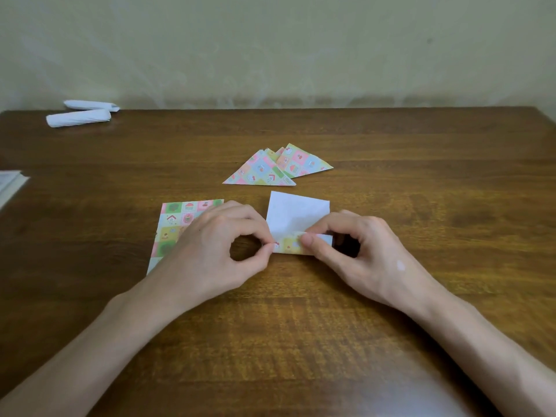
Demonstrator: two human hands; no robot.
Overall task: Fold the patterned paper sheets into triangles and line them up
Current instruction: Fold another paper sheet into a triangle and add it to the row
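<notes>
1. While the sheet [296, 218] lies white side up on the table [391, 164], I am turning its near edge over, so a narrow patterned strip shows along the bottom between my two hands.
2. My left hand [210, 248] pinches the strip's left corner between thumb and forefinger, the other fingers curled. I hold it there, I'd say, to keep that corner from sliding as the fold is set.
3. My right hand [361, 251] pinches the strip towards its right end, thumb on top of the paper and fingertips behind the raised edge (the very end of the strip pokes out past my thumb).
4. Most of the sheet lies just beyond my fingertips, flat on the wood; only the near edge is under my grip. Whether this fold is heading for a triangle I cannot tell; the turned-up edge runs straight across rather than corner to corner.
5. Just left of it, partly under my left hand, a patterned sheet [177, 224] waits face up, unfolded, close enough to take next.
6. Beyond the work, two folded triangles [270, 170] lie overlapping, the nearer one covering part of the farther (not yet a tidy row, in my judgement).
7. Well apart at the far left edge lie two white paper rolls [81, 114].
</notes>
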